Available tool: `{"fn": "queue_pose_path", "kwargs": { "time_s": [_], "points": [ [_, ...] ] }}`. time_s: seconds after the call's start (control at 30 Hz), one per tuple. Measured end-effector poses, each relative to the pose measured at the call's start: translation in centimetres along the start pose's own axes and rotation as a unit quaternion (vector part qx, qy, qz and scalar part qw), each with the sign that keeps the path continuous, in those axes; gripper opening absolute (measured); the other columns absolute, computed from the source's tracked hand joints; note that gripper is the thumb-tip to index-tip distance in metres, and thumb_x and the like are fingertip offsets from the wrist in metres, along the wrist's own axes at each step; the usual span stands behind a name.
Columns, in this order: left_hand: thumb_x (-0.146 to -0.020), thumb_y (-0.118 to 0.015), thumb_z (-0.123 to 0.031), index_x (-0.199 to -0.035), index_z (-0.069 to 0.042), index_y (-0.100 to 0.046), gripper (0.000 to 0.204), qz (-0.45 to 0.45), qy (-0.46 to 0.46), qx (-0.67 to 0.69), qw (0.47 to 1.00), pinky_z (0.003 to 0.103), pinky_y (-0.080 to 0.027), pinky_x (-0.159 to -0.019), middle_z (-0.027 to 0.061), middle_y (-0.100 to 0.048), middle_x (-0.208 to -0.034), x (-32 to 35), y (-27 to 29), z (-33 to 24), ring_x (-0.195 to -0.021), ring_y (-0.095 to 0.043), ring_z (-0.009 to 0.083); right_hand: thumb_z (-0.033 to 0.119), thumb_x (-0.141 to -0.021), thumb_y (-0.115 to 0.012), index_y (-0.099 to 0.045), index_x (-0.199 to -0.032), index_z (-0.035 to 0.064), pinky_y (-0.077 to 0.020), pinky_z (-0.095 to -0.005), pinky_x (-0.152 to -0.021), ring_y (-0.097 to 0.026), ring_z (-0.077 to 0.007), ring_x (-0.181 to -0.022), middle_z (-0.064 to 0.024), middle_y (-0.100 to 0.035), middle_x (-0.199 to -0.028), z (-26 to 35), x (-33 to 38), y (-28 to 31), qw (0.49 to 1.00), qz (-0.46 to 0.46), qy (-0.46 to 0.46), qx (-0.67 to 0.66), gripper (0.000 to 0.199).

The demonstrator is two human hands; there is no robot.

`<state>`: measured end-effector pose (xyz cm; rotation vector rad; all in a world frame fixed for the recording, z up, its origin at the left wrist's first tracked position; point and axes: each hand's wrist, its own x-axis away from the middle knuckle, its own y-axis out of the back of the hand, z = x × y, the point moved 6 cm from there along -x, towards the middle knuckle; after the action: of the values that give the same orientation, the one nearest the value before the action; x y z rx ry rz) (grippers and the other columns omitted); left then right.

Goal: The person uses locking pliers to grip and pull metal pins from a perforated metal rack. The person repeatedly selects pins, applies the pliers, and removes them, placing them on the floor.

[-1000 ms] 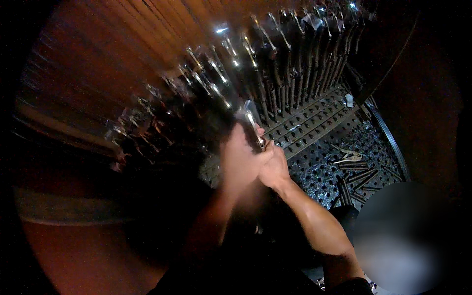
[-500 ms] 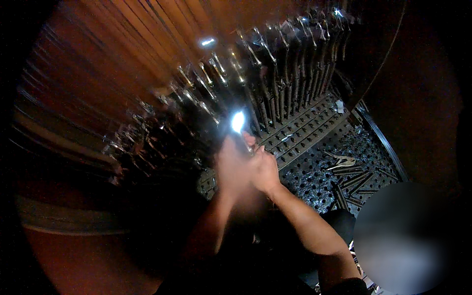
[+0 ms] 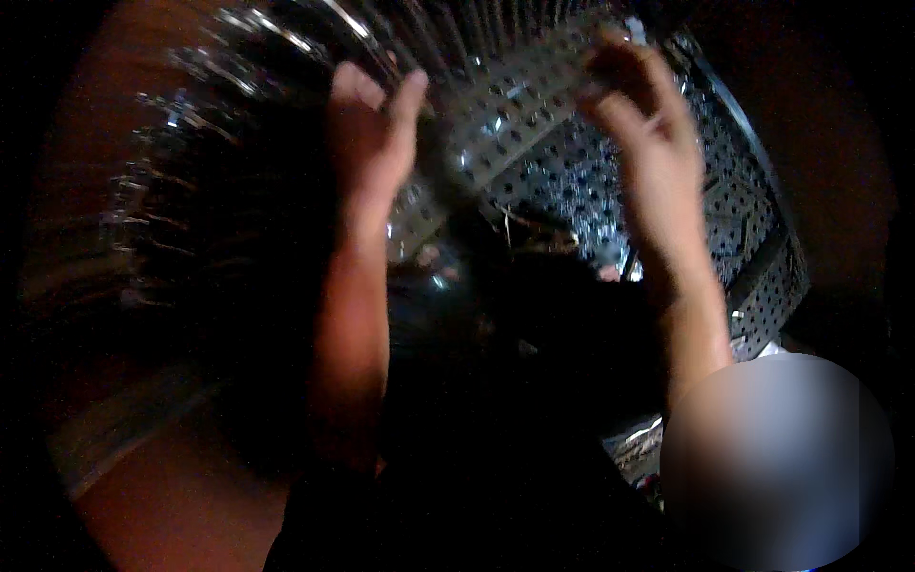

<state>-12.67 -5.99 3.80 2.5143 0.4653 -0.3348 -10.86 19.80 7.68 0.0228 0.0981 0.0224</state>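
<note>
My left hand point(image 3: 375, 138) is raised beside a row of thin, shiny metal strands point(image 3: 348, 19) at the upper left. Its thumb stands apart from the fingers. A thin dark shape lies in the gap, too blurred to tell whether I hold it. Farther right, my right hand point(image 3: 658, 133) hovers over a perforated dark metal plate point(image 3: 562, 176). Its fingers are bent and spread from the thumb, and I see nothing held between them. Motion smears both hands.
A lighter strip with rows of holes point(image 3: 486, 143) runs along the plate's far side. Bundled strands point(image 3: 152, 181) hang at the left. A bright metal edge point(image 3: 734, 95) borders the plate at right. Dark shadow covers the lower middle, and a blurred round patch hides the lower right.
My hands were together at a brilliant light among the strands; now they are apart, the right one farther right. The light no longer shows, and the view has shifted.
</note>
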Motion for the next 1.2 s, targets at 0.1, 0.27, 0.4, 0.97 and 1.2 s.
{"fn": "queue_pose_path", "kwargs": {
  "time_s": [0.1,0.27,0.4,0.97,1.2],
  "points": [
    [-0.087,-0.077,-0.014,-0.099,-0.001,-0.062,0.023,-0.014,0.008,0.183,0.983,0.028,-0.045,-0.079,0.0015,-0.061,-0.087,-0.9,-0.4,-0.8,-0.083,-0.057,0.0117,0.024,-0.096,-0.06,-0.059,-0.127,-0.0021,-0.0441,-0.0402,-0.104,-0.06,-0.0258,-0.113,-0.0145,-0.062,-0.12,-2.8,-2.3,8.0,0.974,-0.053,-0.077,-0.207,0.04],
    [-0.085,-0.079,-0.015,-0.101,0.0,-0.059,0.03,-0.039,0.026,0.042,0.998,0.029,-0.047,-0.091,0.0057,-0.067,-0.104,2.0,1.4,-1.6,-0.102,-0.062,0.0155,0.011,-0.101,-0.044,-0.037,-0.143,-0.0157,-0.0366,-0.0462,-0.116,-0.045,-0.0378,-0.136,-0.0273,-0.044,-0.148,1.2,1.6,13.0,0.937,-0.107,-0.058,-0.328,0.049],
    [-0.085,-0.079,-0.016,-0.095,-0.001,-0.057,0.029,-0.034,0.064,0.113,0.991,0.03,-0.047,-0.093,0.0046,-0.065,-0.1,-2.1,-0.6,1.3,-0.102,-0.061,0.0151,0.009,-0.104,-0.037,-0.021,-0.152,-0.013,-0.0245,-0.0473,-0.123,-0.028,-0.0352,-0.149,-0.0266,-0.025,-0.16,-0.3,-2.3,14.2,0.95,-0.169,-0.049,-0.259,0.054],
    [-0.093,-0.068,-0.014,-0.103,-0.005,-0.071,0.014,0.032,0.11,-0.002,0.993,0.033,-0.053,-0.087,0.0073,-0.072,-0.101,6.2,-2.6,6.9,-0.094,-0.068,0.0194,0.014,-0.104,-0.04,-0.036,-0.139,-0.0016,-0.0306,-0.0391,-0.114,-0.038,-0.0246,-0.133,-0.0145,-0.037,-0.145,-1.7,-1.0,19.9,0.989,-0.039,-0.012,0.142,0.039],
    [-0.09,-0.064,-0.021,-0.108,-0.008,-0.07,0.023,0.603,0.084,-0.336,0.719,0.047,-0.055,-0.085,0.0159,-0.072,-0.108,26.9,-16.5,16.0,-0.1,-0.068,0.0372,0.015,-0.103,-0.043,-0.045,-0.126,-0.0002,-0.0346,-0.0387,-0.105,-0.043,-0.025,-0.12,-0.0131,-0.045,-0.127,-1.6,-0.5,20.1,0.993,-0.089,-0.025,-0.068,0.027]
  ]
}}
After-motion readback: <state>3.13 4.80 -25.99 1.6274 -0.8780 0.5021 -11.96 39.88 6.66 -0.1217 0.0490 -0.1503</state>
